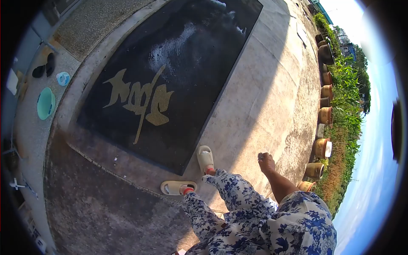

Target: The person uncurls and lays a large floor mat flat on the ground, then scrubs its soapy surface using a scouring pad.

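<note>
My right hand is stretched out over the concrete, its fingers closed on a small grey thing too small to make out. My left hand does not show. Before my feet lies a large dark mat with tan written characters. Whitish, foam-like patches spread over its far half. One beige slipper is beside the mat's near corner, and the other slipper stands just off its near edge.
At left, a green basin, a small blue-and-white bowl and dark shoes rest on a ledge. Several clay pots line the right edge, beside green plants. A shadow crosses the concrete.
</note>
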The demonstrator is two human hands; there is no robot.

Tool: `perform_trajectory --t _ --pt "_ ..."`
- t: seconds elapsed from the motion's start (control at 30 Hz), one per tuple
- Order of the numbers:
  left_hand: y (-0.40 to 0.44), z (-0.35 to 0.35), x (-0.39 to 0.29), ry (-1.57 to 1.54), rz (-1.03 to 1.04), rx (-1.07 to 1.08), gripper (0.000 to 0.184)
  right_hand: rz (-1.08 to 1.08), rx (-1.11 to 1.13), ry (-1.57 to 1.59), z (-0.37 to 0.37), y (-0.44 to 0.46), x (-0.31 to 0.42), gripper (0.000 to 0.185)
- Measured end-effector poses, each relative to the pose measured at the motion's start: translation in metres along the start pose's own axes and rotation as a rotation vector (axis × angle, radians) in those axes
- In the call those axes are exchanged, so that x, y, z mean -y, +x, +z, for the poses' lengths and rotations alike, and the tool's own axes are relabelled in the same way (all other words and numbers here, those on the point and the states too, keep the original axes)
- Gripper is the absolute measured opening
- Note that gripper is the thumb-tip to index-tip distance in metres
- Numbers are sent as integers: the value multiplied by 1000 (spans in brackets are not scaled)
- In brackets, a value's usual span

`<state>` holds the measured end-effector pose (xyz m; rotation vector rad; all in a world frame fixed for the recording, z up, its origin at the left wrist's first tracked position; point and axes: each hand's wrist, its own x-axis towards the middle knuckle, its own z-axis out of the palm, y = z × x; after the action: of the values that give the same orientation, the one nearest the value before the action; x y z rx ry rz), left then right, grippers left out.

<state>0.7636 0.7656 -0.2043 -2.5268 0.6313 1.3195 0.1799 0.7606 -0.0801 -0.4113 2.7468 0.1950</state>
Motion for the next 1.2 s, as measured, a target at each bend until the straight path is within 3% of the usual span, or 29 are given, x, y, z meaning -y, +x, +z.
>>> perform_trajectory --t 0.3,0.37,0.47,0.57,0.6,0.63,0.7,0.77,0.83,1.03,1.17,1.2 --pt "-2 -145 57 286 102 -53 72 7 184 245 67 29 47 31" --pt "18 -158 36 245 113 -97 71 7 144 186 72 31 51 32" --pt "41 -155 -47 142 84 -160 71 30 117 226 90 33 42 35" --pt "94 -149 -128 231 313 -73 70 92 88 366 121 23 29 36" --pt "118 -143 -166 347 422 -55 70 123 67 403 129 13 32 36" --pt "121 -132 -214 359 375 -35 70 120 20 331 130 0 44 36" --pt "177 -114 -249 364 593 9 70 286 154 571 151 -15 62 37" --pt "178 -92 -300 427 738 80 70 151 43 397 183 -33 89 36" --pt "177 -62 -340 471 733 102 68 45 39 437 225 -35 123 36" --pt "232 74 -394 911 1174 -95 90 -285 -68 429 326 21 254 44" --pt "242 165 -402 987 1171 -133 100 -531 -227 413 387 57 315 52" --pt "250 181 -397 1085 1121 -41 103 -619 -185 381 401 59 326 54"
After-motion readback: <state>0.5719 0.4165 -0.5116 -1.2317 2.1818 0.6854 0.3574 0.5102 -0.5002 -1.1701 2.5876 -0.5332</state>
